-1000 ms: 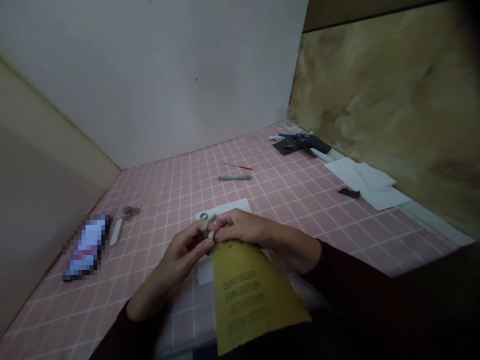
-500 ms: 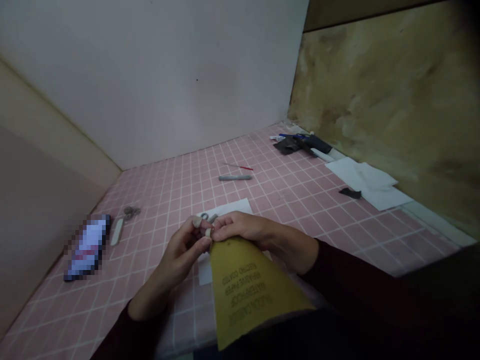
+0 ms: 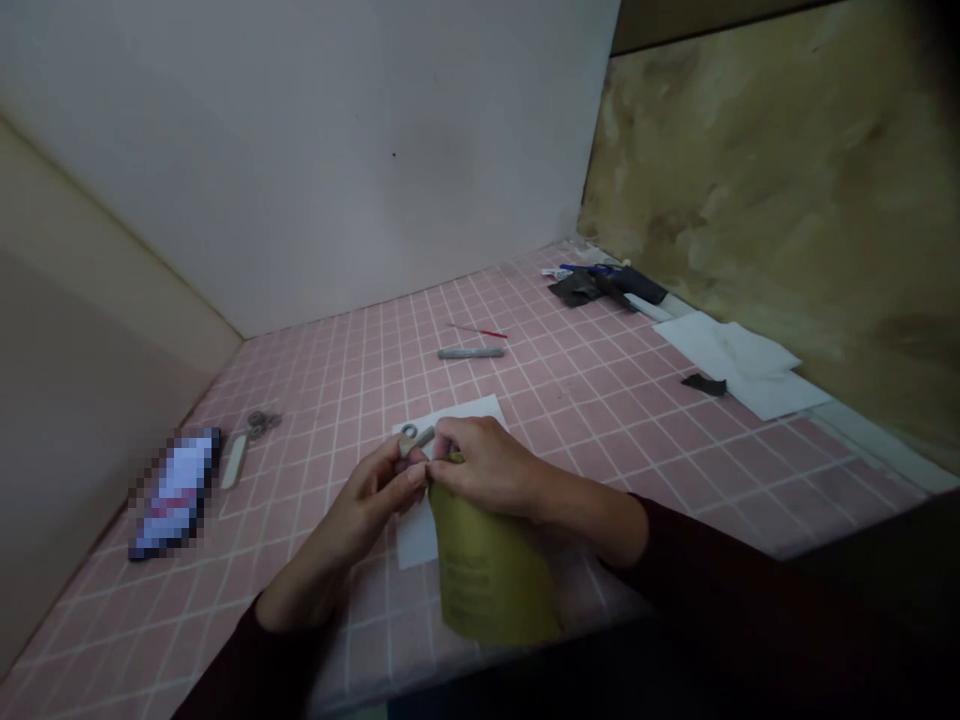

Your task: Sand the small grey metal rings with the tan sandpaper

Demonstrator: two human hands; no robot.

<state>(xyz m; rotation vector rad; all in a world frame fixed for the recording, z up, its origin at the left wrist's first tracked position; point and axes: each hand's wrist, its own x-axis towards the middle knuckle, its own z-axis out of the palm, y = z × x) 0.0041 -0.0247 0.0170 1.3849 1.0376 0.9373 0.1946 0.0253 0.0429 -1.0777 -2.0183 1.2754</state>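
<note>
A yellow-backed sheet of sandpaper (image 3: 491, 570) with printed text hangs curved from my right hand (image 3: 491, 465), whose fingers are closed on its upper edge. My left hand (image 3: 379, 490) is pinched right beside it, fingertips meeting those of the right. What the left fingers hold is too small and hidden to make out. A beige wrap (image 3: 407, 447) covers one left finger. Just beyond the fingertips lie a small grey ring (image 3: 409, 430) and a short grey stick (image 3: 424, 437). Both rest on a white sheet of paper (image 3: 417, 540), partly covered by my hands.
On the pink checked table are a grey rod (image 3: 471, 353) and a thin red-handled tool (image 3: 491, 333). At left lie a pixelated phone (image 3: 176, 495), a white file-like strip (image 3: 235, 460) and several small rings (image 3: 261, 422). White papers (image 3: 757, 385) and dark scraps (image 3: 577, 288) line the right wall.
My right hand has turned, its fingers curling further over the sandpaper's edge. The sheet has swung and bent, its lower end now drawn in and blurred. My left hand stays nearly in place.
</note>
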